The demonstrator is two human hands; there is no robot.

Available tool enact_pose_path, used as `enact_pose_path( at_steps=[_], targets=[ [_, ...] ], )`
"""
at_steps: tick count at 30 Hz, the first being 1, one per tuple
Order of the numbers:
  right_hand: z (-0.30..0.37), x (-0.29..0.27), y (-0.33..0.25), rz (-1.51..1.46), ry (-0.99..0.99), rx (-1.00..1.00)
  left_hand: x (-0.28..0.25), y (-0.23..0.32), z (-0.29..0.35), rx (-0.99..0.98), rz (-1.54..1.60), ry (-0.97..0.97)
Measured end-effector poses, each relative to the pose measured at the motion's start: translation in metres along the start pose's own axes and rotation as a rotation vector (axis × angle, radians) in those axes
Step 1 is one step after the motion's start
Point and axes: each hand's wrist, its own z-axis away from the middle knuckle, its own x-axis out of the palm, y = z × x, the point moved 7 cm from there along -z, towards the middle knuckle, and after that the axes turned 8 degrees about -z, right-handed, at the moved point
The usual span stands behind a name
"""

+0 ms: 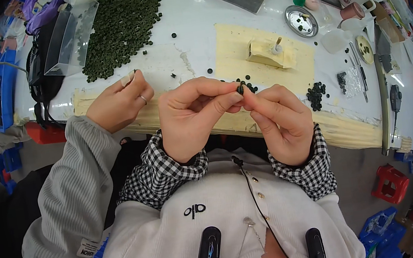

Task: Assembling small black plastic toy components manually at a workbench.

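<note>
At table edge (349, 132), hands (184, 121) on dark piece (240, 90), room toward green pile (121, 27)

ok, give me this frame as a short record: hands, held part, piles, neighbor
left hand: pinching a small dark piece
right hand: fingertips meeting the left's at that piece; own grip unclear
big pile: dark green pieces, far left of table
small pile: black pieces, right of the right hand
yellow sheet: under a pale block
co-worker's hand: over the table edge, left of the left hand
</note>
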Motion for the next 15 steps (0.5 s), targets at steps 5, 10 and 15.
enact_pose_path(
  at_steps=[5, 10, 15],
  targets=[
    [0.0011, -0.0006, 0.0015, -0.015, -0.005, -0.006, 0.0008, 0.001, 0.001, 0.021, -0.011, -0.017],
    [0.0005, -0.002, 0.0017, -0.067, 0.007, 0.044, 0.0, 0.0007, -0.002, 0.058, -0.001, -0.044],
    [0.0002, -0.0014, 0.0031, -0.101, 0.003, 0.058, 0.0002, 0.002, -0.0014, 0.106, -0.05, -0.025]
  ],
)
